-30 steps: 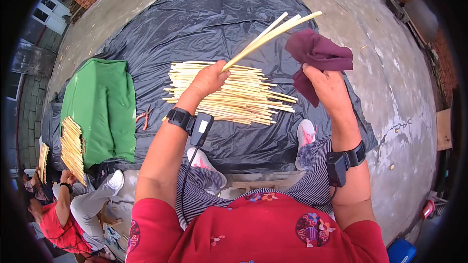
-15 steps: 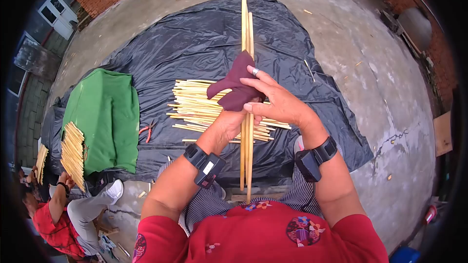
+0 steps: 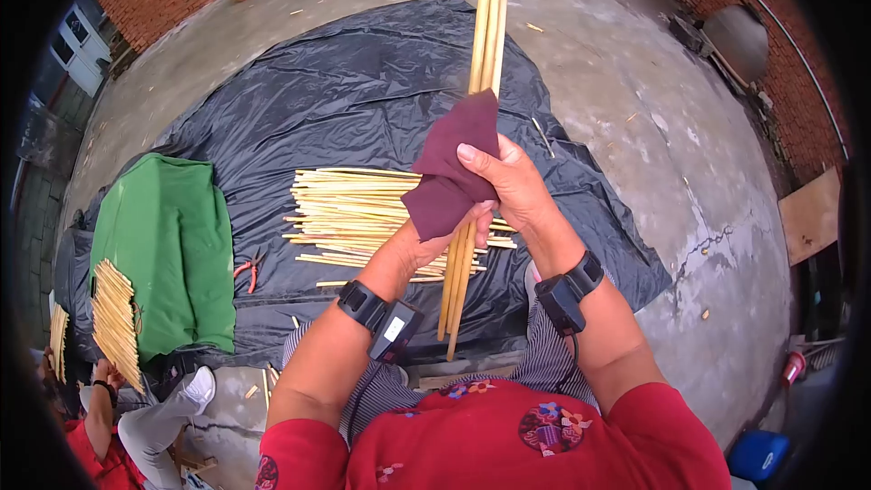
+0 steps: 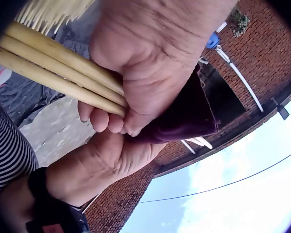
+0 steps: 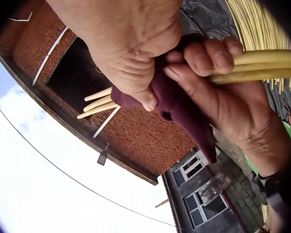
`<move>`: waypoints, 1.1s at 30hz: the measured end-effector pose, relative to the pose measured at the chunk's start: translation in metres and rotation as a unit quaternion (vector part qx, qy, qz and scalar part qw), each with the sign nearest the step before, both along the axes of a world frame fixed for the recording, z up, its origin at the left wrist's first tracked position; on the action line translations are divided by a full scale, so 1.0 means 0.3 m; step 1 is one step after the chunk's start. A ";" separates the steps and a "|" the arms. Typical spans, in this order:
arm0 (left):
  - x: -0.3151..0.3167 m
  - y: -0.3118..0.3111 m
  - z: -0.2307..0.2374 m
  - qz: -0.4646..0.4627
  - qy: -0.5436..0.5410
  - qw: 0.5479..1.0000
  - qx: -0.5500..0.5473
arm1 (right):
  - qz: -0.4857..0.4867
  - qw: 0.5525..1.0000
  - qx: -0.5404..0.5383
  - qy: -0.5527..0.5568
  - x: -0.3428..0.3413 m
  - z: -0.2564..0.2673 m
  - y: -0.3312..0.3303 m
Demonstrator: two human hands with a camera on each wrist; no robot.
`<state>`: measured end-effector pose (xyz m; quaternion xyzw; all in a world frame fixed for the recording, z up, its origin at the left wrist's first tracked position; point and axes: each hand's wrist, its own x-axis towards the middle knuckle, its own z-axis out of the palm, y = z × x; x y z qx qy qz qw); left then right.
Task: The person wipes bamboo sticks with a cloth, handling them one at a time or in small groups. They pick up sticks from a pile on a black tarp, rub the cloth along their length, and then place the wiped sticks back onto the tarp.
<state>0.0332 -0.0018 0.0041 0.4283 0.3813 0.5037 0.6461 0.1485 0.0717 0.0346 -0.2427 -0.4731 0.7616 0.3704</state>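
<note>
Three pale yellow peeled sticks (image 3: 490,36) point away from the body, their near ends (image 3: 456,295) hanging over the lap. My left hand (image 3: 419,249) grips them below their middle, fingers curled round them in the left wrist view. Just above it, a purple cloth (image 3: 454,150) is folded around the sticks. My right hand (image 3: 519,189) holds this cloth against them, its thumb pressed flat on top in the right wrist view. Both hands nearly meet at the cloth's lower edge. Beneath them, a pile of similar sticks (image 3: 349,209) lies on a black plastic sheet (image 3: 299,91).
Red-handled pliers (image 3: 249,272) lie left of the pile. Further left is a green cloth (image 3: 163,245) with a bundle of sticks (image 3: 115,322) at its edge, near another person's hand (image 3: 107,374). Concrete ground (image 3: 626,127) surrounds the sheet.
The right hand came in from the right with the cloth and brought it round the sticks. The sticks swung from slanting right to nearly straight ahead. The right fingers have since closed around the cloth.
</note>
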 end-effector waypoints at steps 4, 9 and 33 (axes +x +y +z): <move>0.009 -0.005 0.005 0.008 -0.093 0.991 -0.097 | -0.002 0.999 -0.038 0.003 -0.010 0.041 0.046; 0.009 0.012 -0.020 0.044 -0.013 0.995 -0.085 | -0.018 0.995 -0.037 0.093 -0.052 0.014 0.078; 0.133 -0.015 -0.063 0.086 0.439 0.893 0.049 | -0.243 0.966 0.016 0.089 0.117 0.048 0.172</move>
